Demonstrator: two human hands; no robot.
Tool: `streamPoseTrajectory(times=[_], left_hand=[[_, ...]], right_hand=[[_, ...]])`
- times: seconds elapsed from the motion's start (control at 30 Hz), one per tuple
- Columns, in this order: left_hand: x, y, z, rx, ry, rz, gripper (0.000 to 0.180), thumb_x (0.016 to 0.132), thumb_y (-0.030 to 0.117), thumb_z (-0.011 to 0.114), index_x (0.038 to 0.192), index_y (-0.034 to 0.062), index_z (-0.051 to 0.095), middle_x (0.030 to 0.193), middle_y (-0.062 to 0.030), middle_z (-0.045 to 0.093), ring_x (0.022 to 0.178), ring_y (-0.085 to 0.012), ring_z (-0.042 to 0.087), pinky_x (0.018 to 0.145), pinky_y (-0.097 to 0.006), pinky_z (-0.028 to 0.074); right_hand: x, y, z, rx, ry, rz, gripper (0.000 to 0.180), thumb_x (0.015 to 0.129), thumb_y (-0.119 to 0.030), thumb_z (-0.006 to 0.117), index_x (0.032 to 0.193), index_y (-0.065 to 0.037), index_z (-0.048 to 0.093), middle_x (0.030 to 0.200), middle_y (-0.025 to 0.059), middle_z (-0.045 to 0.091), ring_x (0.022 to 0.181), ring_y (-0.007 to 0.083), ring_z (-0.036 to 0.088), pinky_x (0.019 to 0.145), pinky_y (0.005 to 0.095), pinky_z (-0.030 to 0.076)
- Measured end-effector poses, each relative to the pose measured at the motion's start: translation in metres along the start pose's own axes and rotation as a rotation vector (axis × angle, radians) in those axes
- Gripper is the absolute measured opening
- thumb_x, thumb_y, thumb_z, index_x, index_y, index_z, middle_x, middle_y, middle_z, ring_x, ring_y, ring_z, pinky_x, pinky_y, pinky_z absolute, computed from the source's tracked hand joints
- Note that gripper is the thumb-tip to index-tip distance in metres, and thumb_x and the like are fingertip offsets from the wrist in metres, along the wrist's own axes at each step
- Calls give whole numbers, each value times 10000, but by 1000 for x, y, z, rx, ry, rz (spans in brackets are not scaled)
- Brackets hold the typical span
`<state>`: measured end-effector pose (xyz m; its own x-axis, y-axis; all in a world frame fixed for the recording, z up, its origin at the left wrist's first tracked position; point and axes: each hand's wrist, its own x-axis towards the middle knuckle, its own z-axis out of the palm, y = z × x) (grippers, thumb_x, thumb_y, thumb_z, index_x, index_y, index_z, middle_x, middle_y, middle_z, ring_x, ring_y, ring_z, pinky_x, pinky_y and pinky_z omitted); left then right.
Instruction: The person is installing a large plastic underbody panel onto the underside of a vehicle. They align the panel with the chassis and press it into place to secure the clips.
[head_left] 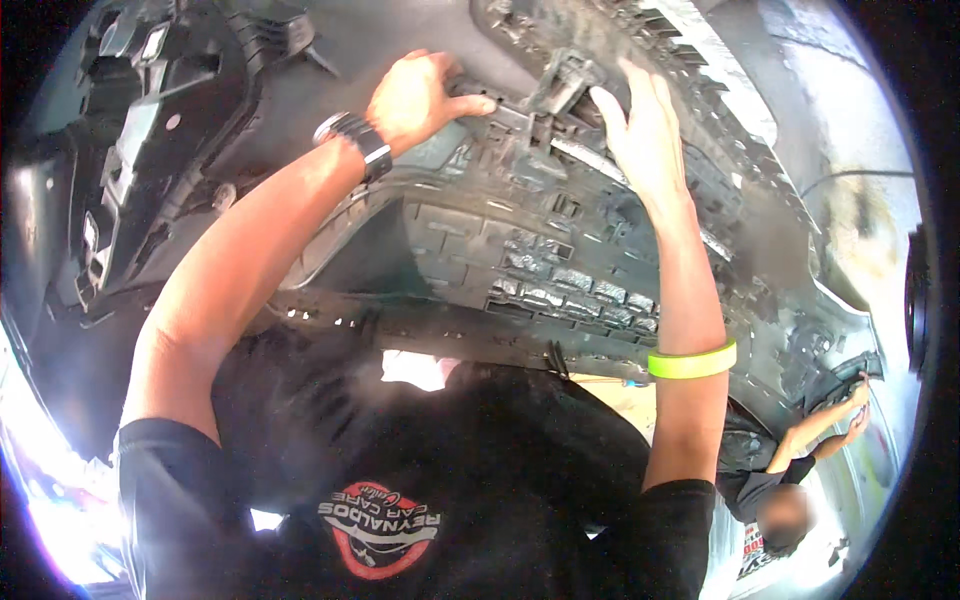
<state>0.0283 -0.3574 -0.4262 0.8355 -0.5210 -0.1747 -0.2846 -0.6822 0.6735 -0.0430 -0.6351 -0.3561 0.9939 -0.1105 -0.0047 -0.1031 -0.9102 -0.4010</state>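
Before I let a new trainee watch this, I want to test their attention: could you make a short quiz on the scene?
1. Which arm wears the yellow-green band?
2. True or false: the right hand is clenched in a fist.
3. Fill in: the co-worker is at the lower ____ of the picture.

Key:
1. The right one.
2. False; its fingers are stretched out.
3. right

Ahead of the black-shirted torso [430,430], the bare left hand [410,103] bends, thumb stretched sideways. The bare right hand [648,138] extends straightened fingers, thumb apart.
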Motion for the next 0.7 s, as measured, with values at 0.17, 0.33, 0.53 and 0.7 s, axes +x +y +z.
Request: streamPoseTrajectory(times=[0.17,0.33,0.53,0.7], left_hand=[[1,5,-4,-44,-68,-6,747,765,584,831,1117,-65,719,1012,-238,717,971,-347,700,872,-428,554],[3,4,-3,-48,-87,-27,768,755,591,836,1133,-66,716,1019,-240,716,971,-344,698,878,-428,551],[5,5,-7,-60,-112,-63,779,739,589,853,1146,-61,715,1036,-245,714,968,-339,697,876,-427,548],[6,4,-5,-50,-115,-78,766,734,569,865,1149,-57,713,1036,-240,709,948,-329,695,858,-432,549]], right_hand=[[-18,57,-27,-74,-153,160,494,964,-415,678,1219,8,683,1167,222,663,1072,392,650,954,463,507],[-15,67,-31,-13,-198,187,481,944,-446,701,1040,24,732,1059,229,701,1006,384,675,899,451,516],[-21,62,-24,6,-48,92,421,924,-402,739,960,17,722,959,211,708,874,393,677,813,436,531],[-27,64,-19,-5,-35,141,372,928,-391,737,884,-24,694,889,143,690,861,361,673,949,481,507]])
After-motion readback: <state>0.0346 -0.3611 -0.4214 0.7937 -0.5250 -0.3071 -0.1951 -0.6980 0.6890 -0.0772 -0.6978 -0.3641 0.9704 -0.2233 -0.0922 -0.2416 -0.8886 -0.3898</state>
